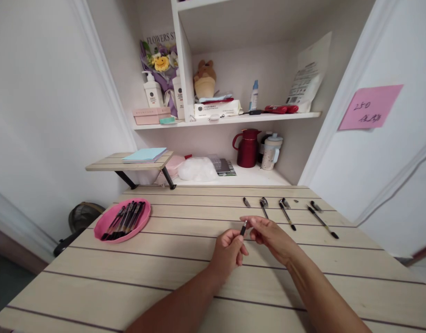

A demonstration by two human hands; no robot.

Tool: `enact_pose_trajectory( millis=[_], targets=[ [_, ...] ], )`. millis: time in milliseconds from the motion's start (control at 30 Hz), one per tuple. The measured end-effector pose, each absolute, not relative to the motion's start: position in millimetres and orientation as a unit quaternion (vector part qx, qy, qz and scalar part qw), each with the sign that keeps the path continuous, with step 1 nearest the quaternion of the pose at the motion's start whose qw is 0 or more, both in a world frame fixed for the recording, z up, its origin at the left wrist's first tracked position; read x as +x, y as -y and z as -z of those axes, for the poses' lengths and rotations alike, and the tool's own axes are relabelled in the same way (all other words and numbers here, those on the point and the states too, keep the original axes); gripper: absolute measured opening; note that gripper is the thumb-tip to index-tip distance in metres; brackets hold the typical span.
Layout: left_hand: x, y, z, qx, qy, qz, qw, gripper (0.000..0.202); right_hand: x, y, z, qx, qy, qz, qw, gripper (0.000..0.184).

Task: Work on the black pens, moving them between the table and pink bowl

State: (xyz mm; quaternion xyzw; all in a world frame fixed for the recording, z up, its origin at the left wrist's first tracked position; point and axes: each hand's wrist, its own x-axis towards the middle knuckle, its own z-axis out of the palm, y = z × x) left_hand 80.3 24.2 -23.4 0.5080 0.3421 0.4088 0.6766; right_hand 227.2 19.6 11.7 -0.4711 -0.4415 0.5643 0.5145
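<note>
My left hand (228, 249) is closed around a pen (243, 229), its black grip and silvery tip pointing up and away from me. Most of the pen's barrel is hidden inside that hand. My right hand (268, 233) meets the pen at the tip, thumb and forefinger closed about it, the other fingers curled. Beyond the hands lie a lone black pen cap (246, 202) and three uncapped pens: a near pen (264, 210), a middle pen (287, 215) and a right-hand pen (323, 223). Each has a cap beside its upper end.
A pink tray (148, 217) on the left holds several black pens (126, 221). Behind it stands a small raised shelf (98, 163) with light blue paper (145, 155). At the back are a plastic bag (197, 169), a red jug (247, 150) and a pale cup (270, 153).
</note>
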Motion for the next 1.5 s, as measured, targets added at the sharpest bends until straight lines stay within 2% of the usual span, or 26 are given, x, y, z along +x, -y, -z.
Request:
enact_pose_trajectory(
  millis=[67, 233, 433, 633, 767, 967, 1100, 1267, 1500],
  targets=[
    [79.5, -24.6, 23.2, 0.504, -0.335, -0.404, 0.687, 0.031, 227.8, -20.0, -10.6, -0.467, 0.428, -0.568, 0.526, 0.038],
    [78.9, -25.1, 24.4, 0.503, -0.325, -0.393, 0.698, 0.033, 223.5, -22.7, -5.1, -0.46, 0.433, -0.561, 0.535, 0.026],
    [78.7, -25.8, 25.2, 0.505, -0.321, -0.388, 0.701, 0.035, 223.2, -21.4, -5.2, -0.452, 0.426, -0.579, 0.529, 0.034],
    [78.6, -27.7, 28.0, 0.509, -0.323, -0.382, 0.7, 0.034, 220.4, -22.7, -2.1, -0.463, 0.428, -0.562, 0.536, 0.028],
    [78.4, -29.2, 29.9, 0.506, -0.322, -0.386, 0.701, 0.035, 221.2, -23.0, -1.9, -0.45, 0.422, -0.584, 0.528, 0.036],
    [78.6, -29.4, 29.9, 0.509, -0.321, -0.382, 0.701, 0.034, 220.9, -23.0, -2.1, -0.468, 0.433, -0.56, 0.529, 0.029],
    [78.3, -29.2, 29.6, 0.505, -0.318, -0.385, 0.704, 0.033, 220.5, -22.0, -2.8, -0.454, 0.426, -0.576, 0.53, 0.037],
    [78.4, -29.4, 30.8, 0.507, -0.317, -0.384, 0.704, 0.032, 220.0, -24.1, 0.9, -0.479, 0.434, -0.541, 0.538, 0.029],
    [78.2, -29.8, 29.8, 0.507, -0.316, -0.386, 0.703, 0.032, 219.3, -22.2, -2.2, -0.452, 0.419, -0.578, 0.535, 0.031]
  ],
)
